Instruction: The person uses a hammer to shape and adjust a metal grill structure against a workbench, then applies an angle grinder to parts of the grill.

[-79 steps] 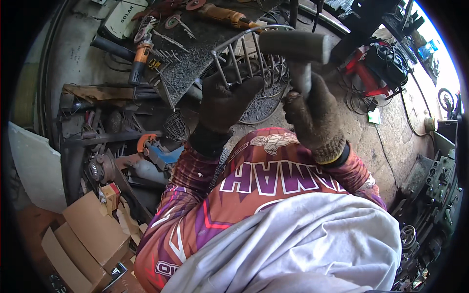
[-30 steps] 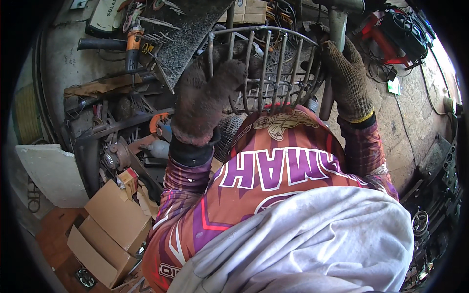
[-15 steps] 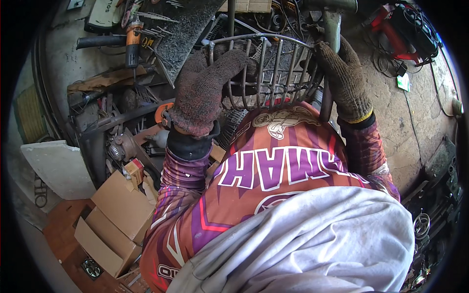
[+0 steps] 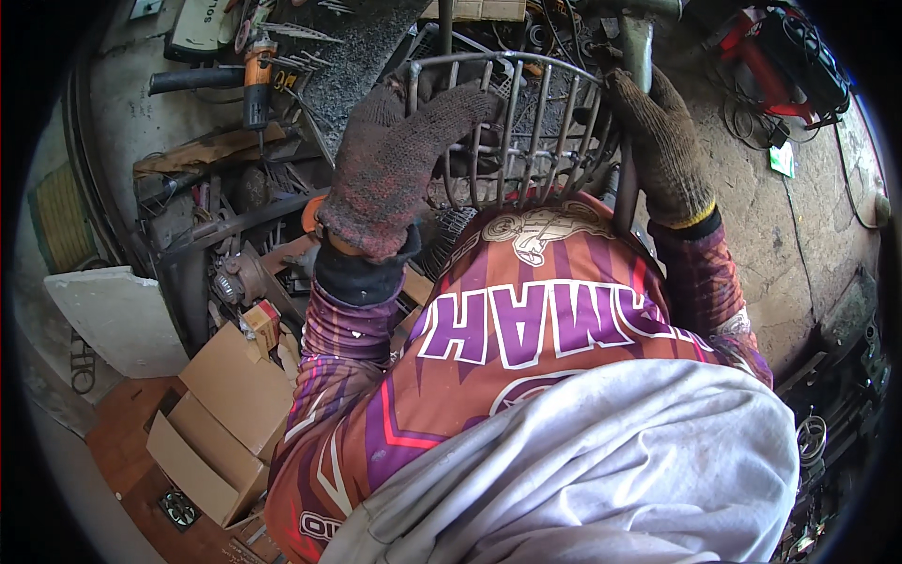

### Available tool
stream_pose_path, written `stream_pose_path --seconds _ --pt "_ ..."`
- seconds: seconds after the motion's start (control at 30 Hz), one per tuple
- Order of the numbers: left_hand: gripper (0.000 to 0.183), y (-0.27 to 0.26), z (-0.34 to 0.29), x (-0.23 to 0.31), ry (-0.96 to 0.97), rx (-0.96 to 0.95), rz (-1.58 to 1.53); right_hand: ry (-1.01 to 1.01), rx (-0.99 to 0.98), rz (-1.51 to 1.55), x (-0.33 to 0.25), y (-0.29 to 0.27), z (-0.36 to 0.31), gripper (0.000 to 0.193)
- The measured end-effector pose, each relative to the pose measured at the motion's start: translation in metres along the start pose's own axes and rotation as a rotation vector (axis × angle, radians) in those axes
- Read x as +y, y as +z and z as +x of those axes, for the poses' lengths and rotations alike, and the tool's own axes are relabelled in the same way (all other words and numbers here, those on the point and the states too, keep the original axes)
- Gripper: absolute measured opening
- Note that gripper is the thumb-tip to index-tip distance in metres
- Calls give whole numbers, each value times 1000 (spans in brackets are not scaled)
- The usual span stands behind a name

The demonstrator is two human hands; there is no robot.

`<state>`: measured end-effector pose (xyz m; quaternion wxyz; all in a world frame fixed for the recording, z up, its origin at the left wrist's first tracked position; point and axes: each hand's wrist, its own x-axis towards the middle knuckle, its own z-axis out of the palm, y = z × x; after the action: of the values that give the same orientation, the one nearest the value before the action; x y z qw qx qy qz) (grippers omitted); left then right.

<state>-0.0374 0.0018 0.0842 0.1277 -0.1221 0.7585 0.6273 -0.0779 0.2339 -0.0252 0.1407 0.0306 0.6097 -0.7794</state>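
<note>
Brown-gloved, clasping metal rack (image 4: 535, 132) in curled left grip (image 4: 390, 160), hammer (image 4: 637, 52) in closed right grip (image 4: 669, 146), possibly risking slippage by squeezing loosely.

The left hand (image 4: 395, 160) and right hand (image 4: 665, 155) wear coarse brown knit gloves (image 4: 371, 202), the left one stained rusty red, the right one edged in yellow, with black cuffs (image 4: 353, 278) next to them. The reddish-brown jersey (image 4: 442, 404) carries purple, white-outlined lettering (image 4: 508, 320), a pale motorbike drawing (image 4: 540, 228) and maroon-purple patterned sleeves (image 4: 346, 324). A creased, pale grey cloth (image 4: 601, 461) drapes over it.
</note>
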Motion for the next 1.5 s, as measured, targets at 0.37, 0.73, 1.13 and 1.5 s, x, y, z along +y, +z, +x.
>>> stream_pose_path --seconds 0.37,0.73,1.13,1.5 --pt "34 -11 3 -16 211 -219 141 106 35 183 22 -2 13 34" --pt "24 -1 -13 -35 37 -53 -249 106 28 146 25 1 14 41" --pt "22 6 -11 -44 85 41 68 -320 127 -297 21 1 15 36" --pt "31 14 -3 -41 239 218 417 -389 -158 -549 -18 27 -36 50"
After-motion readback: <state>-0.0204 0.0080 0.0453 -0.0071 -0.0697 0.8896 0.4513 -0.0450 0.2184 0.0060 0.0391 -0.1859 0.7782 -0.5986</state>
